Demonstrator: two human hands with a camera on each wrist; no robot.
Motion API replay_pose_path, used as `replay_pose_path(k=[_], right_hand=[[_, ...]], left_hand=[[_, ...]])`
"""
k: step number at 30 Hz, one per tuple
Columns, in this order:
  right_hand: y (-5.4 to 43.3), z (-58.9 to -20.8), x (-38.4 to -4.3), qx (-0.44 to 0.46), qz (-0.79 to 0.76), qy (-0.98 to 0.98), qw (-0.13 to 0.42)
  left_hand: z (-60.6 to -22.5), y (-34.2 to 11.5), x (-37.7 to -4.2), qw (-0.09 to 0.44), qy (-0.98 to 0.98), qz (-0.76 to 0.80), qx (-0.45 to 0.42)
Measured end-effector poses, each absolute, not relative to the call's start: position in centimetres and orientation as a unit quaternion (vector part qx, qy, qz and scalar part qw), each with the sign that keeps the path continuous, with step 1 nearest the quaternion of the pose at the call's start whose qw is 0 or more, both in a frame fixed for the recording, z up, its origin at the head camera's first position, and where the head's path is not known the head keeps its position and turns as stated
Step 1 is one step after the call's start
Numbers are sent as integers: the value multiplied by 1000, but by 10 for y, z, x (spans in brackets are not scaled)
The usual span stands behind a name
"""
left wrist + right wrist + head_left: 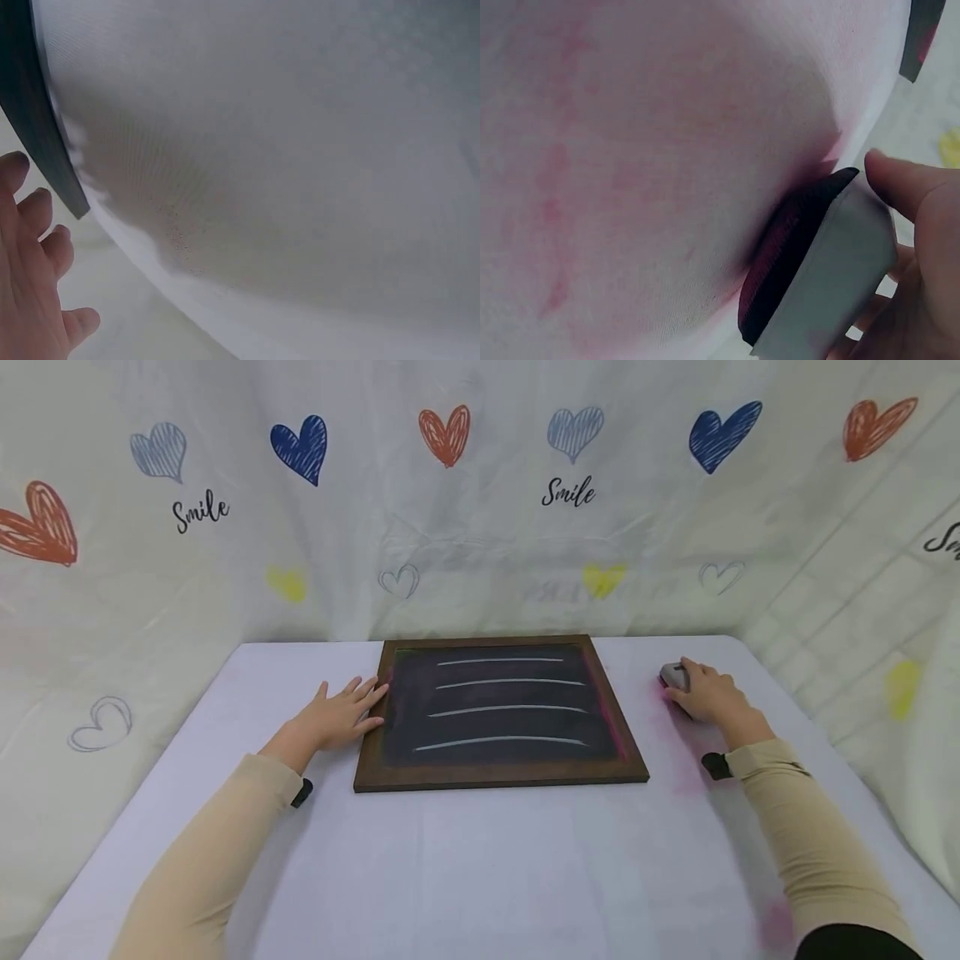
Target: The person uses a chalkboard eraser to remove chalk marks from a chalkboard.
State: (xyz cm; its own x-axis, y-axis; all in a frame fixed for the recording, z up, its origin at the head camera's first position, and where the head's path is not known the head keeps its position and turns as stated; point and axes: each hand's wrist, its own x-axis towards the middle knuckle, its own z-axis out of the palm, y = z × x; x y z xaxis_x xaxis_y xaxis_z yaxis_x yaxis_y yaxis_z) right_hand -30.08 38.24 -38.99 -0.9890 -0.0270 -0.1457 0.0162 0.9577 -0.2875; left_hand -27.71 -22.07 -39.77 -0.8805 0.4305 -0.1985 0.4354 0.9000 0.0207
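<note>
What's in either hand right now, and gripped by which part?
The right hand holds an eraser by its grey body. The left hand grips nothing; its fingers are spread at the left edge of the board.

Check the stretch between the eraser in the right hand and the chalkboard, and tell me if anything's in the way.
No loose object visibly stands between the eraser in the right hand and the chalkboard. Only white tabletop separates them, then the board's wooden frame.
</note>
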Motion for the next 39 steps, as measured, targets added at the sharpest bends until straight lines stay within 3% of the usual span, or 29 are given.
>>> replay_pose_path(k=[24, 39], right_hand=[[372, -383, -307, -18, -141, 988, 53], [361, -375, -291, -69, -133, 987, 54]], left_hand=[[-403, -223, -280, 91, 970, -10, 227], [-408, -223, -280, 104, 969, -17, 222]])
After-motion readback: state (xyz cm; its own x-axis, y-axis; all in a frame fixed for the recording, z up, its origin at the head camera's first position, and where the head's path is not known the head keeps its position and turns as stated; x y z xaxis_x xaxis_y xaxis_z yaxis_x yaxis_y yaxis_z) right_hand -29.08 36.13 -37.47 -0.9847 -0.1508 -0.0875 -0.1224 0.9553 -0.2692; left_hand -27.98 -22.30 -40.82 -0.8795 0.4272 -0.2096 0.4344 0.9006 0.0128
